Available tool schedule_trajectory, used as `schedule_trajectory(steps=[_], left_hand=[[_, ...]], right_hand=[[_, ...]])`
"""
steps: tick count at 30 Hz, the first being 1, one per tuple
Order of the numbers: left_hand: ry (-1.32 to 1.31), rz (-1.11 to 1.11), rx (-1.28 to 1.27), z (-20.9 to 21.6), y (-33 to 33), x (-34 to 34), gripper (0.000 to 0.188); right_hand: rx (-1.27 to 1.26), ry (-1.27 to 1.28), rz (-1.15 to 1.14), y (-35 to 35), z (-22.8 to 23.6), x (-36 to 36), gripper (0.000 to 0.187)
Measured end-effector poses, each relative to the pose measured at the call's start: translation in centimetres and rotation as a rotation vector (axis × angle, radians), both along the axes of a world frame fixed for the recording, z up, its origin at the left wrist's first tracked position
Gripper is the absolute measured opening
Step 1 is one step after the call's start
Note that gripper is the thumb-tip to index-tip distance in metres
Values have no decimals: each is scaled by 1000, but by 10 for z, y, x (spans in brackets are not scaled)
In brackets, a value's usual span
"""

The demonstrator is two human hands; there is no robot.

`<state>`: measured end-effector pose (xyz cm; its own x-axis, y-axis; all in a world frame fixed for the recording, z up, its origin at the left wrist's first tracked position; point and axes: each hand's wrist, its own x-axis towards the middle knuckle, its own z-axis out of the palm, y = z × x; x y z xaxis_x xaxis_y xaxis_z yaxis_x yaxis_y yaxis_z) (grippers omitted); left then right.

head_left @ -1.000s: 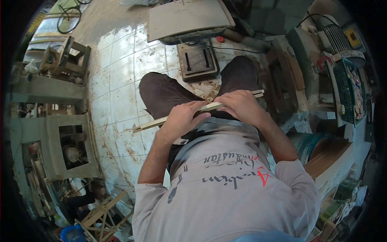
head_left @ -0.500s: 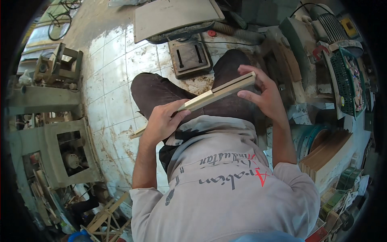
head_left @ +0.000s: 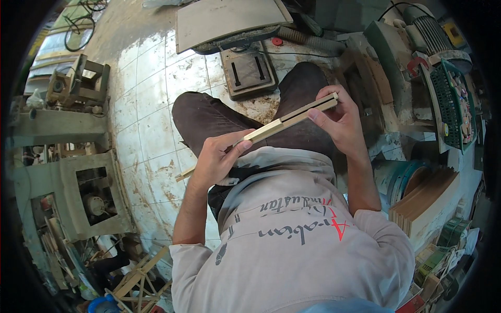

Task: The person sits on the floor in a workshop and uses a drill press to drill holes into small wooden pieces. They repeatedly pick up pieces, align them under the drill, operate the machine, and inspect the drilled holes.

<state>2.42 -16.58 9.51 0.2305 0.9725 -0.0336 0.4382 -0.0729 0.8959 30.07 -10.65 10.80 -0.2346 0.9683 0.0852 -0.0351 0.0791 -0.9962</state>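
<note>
A long, thin strip of pale wood [head_left: 266,130] slants across my lap, its right end higher and farther away. A dark groove or gap runs along its right part, and a step shows near its middle. My left hand [head_left: 222,156] is closed round the strip left of the middle, thumb along the near side. The strip's left end pokes out past my left wrist. Near the right end, my right hand [head_left: 340,116] pinches the wood, thumb on the near side and fingers behind it.
Ahead stands a machine with a pale flat table [head_left: 232,23] above a grey base [head_left: 249,70]. At right are a motor [head_left: 430,36], a green basket [head_left: 454,107] of small pieces and stacked brown sheets [head_left: 425,201]. A machine frame [head_left: 94,195] stands left on the dusty tiled floor [head_left: 151,99].
My right hand has closed on the strip's right end, where its fingers were spread before. The strip and both hands have shifted slightly to the right.
</note>
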Motion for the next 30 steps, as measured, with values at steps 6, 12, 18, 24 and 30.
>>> schedule_trajectory(steps=[6,12,18,24,30], left_hand=[[28,60,70,-5,-2,4,26],[76,98,182,-9,-6,7,23],[137,97,207,-11,-10,9,22],[148,113,190,-5,-15,12,25],[116,144,238,-11,-23,4,22]], right_hand=[[-6,-10,-27,0,2,-4,28],[-8,-67,-38,2,-1,-6,28],[-2,-154,-58,3,-2,-7,30],[34,-100,-43,-1,1,-4,34],[131,8,80,0,-1,13,31]])
